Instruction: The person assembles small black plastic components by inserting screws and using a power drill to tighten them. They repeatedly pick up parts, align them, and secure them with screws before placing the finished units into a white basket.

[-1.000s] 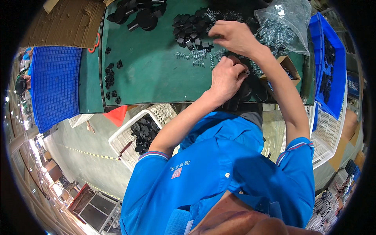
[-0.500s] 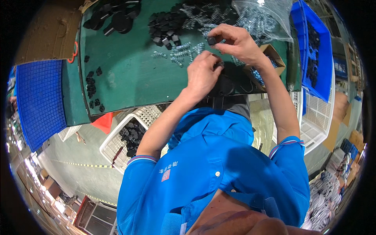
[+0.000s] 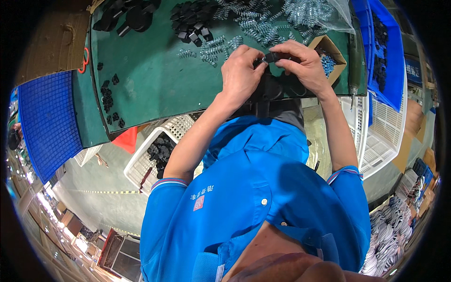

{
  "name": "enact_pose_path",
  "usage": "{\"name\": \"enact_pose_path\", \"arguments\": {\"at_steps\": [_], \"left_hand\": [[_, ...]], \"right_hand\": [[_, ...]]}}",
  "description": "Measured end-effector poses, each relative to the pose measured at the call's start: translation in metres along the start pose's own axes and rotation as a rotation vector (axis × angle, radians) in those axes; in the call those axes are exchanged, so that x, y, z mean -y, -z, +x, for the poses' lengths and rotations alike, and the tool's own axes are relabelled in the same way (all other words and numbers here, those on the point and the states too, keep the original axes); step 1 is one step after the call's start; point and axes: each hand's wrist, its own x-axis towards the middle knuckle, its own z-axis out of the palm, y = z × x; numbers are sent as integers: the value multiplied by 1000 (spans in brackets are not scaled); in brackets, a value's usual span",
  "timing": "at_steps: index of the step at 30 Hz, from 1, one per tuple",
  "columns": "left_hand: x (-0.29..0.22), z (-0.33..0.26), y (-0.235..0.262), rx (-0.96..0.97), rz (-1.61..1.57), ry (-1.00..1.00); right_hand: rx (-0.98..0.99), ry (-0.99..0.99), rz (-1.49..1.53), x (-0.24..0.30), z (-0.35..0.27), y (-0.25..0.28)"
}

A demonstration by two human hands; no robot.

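Observation:
My two hands meet over the near edge of the green worktable. Between the right thumb and fingers, my right hand (image 3: 303,66) pinches a small black block-shaped part (image 3: 272,57). My left hand (image 3: 239,75) is closed on a small piece with a shiny end, mostly covered by the fingers; its kind does not show. The two pieces touch or nearly touch. Just beyond the hands lie loose metal coil springs (image 3: 213,49). A pile of small black parts (image 3: 192,21) sits farther back to the left.
An open cardboard box (image 3: 339,63) of small bluish metal pieces stands right of my right hand. Behind it is a clear bag (image 3: 345,16) by more springs. Blue bins (image 3: 394,75) hang at the right. Small black parts (image 3: 107,96) line the left; a white basket (image 3: 136,164) stands below.
My right hand has come down and toward me with the black part, bringing it to the left hand. The left hand has stayed nearly in place.

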Motion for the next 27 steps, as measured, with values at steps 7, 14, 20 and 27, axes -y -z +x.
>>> {"name": "enact_pose_path", "arguments": {"at_steps": [7, 14, 20, 27], "left_hand": [[0, -1, -4, 30, -154, 76], [10, -27, 12, 153, -119, 196], [5, -19, 19, 200, -633, 560], [10, -20, 26, 393, -1299, 795]], "right_hand": [[13, 205, -405, -10, 1, -9], [-135, 107, -600, -14, -16, -45], [-365, 94, -504, -9, -21, -64], [-502, -25, -127, -9, -35, -55]]}}
